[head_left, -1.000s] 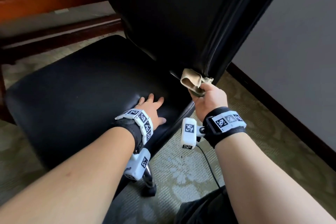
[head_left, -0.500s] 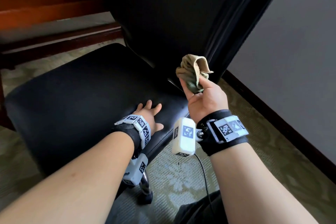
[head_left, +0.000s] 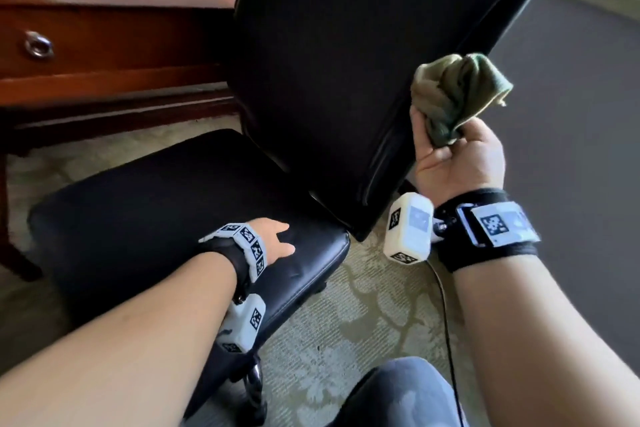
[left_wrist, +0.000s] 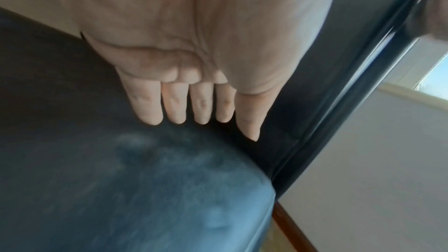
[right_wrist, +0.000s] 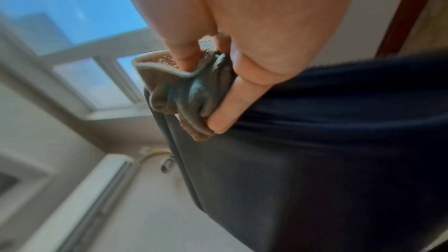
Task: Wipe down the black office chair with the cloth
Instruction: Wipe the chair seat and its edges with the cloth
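1. While my left hand (head_left: 275, 241) lies flat, fingers straight, on the chair (head_left: 156, 215) seat, my right hand (head_left: 457, 158) holds the bunched cloth (head_left: 457, 94) beside the backrest edge.
2. I can't tell whether the cloth touches the backrest.
3. Risk: with only thumb and fingertips (right_wrist: 219, 122) pinching it, a hard stroke could drag the cloth loose.
4. Risk: bunched so tightly, it may skip the seam.
5. Risk: if the chair swivels, I'd miss.

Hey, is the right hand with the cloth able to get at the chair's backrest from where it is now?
Probably yes. The right hand grips the cloth right beside the backrest edge, with nothing between them. The left hand rests flat on the seat, out of the way.
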Motion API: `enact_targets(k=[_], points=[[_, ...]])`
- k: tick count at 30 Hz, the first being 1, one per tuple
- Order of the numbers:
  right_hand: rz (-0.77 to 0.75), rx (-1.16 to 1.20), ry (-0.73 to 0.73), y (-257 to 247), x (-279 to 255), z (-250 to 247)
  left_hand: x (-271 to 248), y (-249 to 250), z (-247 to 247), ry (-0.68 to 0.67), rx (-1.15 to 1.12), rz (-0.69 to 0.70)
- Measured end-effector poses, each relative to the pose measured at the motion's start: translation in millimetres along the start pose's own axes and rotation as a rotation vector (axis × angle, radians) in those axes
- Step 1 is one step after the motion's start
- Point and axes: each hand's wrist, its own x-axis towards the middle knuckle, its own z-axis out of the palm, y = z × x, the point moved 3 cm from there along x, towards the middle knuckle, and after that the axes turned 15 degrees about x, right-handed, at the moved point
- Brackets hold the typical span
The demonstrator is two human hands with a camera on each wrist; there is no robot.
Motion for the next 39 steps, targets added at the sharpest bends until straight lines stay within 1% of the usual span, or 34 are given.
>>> enact_targets(k=[1, 3, 4, 5, 7, 9, 12, 14, 16, 18, 22, 24, 27, 30, 34, 36, 39], points=[[-0.016, -0.121, 0.055, 0, -2, -8, -6, 0, -10, 0.048, -0.051, -0.007], [-0.038, -0.439, 0.148, 3, -13, -24, -21, 6, -35, 0.153, -0.165, 0.004], [-0.039, -0.588, 0.163, 6, -21, -28, -31, 11, -49, 0.205, -0.209, 0.024], [-0.030, -0.711, 0.147, 9, -29, -31, -41, 16, -61, 0.259, -0.238, 0.047], [0.002, -0.893, 0.060, 14, -45, -31, -64, 25, -82, 0.348, -0.290, 0.076], [0.006, -0.977, -0.005, 15, -59, -25, -88, 33, -98, 0.428, -0.356, 0.112], [0.013, -0.975, -0.074, 13, -74, -9, -123, 39, -115, 0.545, -0.471, 0.136], [0.021, -0.986, -0.116, 15, -80, -2, -135, 39, -119, 0.605, -0.559, 0.150], [0.030, -1.004, -0.141, 21, -80, -3, -136, 38, -117, 0.613, -0.667, 0.169], [0.061, -1.021, -0.157, 34, -75, -8, -126, 33, -108, 0.588, -0.760, 0.163], [0.166, -1.077, -0.189, 78, -53, -28, -79, 8, -85, 0.505, -0.849, 0.141], [0.233, -1.099, -0.198, 106, -36, -35, -52, -14, -81, 0.494, -0.898, 0.108], [0.367, -1.084, -0.141, 143, -16, -34, -35, -47, -96, 0.485, -0.846, 0.001], [0.510, -1.051, -0.058, 167, -5, -6, -37, -74, -129, 0.425, -0.765, -0.075], [0.647, -1.002, 0.000, 192, 5, 59, -58, -103, -197, 0.417, -0.661, -0.137], [0.678, -0.979, 0.033, 196, 6, 97, -72, -112, -235, 0.397, -0.642, -0.139], [0.707, -0.991, 0.052, 195, 4, 159, -94, -117, -295, 0.368, -0.642, -0.098]])
